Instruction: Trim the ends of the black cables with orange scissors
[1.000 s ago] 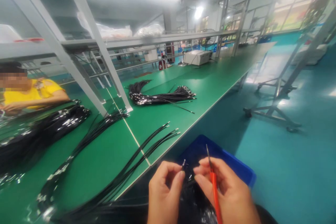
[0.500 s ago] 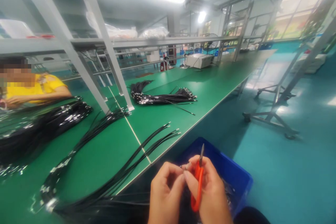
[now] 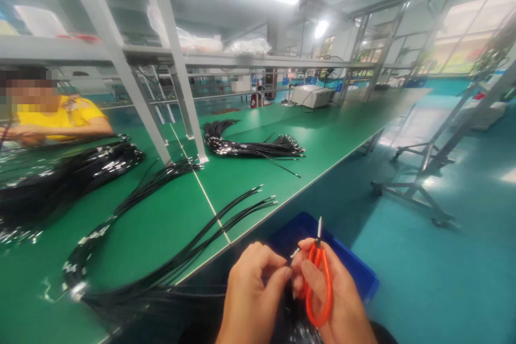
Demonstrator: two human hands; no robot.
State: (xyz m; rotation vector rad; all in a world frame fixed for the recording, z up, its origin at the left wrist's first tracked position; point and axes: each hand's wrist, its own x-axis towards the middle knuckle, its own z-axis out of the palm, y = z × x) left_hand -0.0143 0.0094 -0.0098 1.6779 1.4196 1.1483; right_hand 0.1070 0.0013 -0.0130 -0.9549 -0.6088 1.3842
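My left hand (image 3: pixel 256 293) is closed in a pinch, with the dark tip of a black cable (image 3: pixel 289 263) just showing at the thumb and forefinger. Close beside it, my right hand (image 3: pixel 344 295) grips a pair of scissors (image 3: pixel 319 252) with orange-red handles, blades pointing up. A small silvery piece (image 3: pixel 295 253) shows by the right fingertips; its kind is unclear. Left of my hands, a bundle of black cables (image 3: pixel 201 247) with silver ends curves over the green table (image 3: pixel 145 242). One strand runs toward my left wrist, where it is hidden.
Below my hands is a blue bin (image 3: pixel 363 274). More black cable bundles lie on the table, one farther back (image 3: pixel 250 148) and a large pile (image 3: pixel 80 177) at left. A person in yellow (image 3: pixel 80 115) sits beyond that pile. Grey shelf posts (image 3: pixel 187 91) rise from the table.
My fingertips have drawn slightly apart. The scissors have turned and shifted a little right, so both handle loops now show. The view has shifted slightly.
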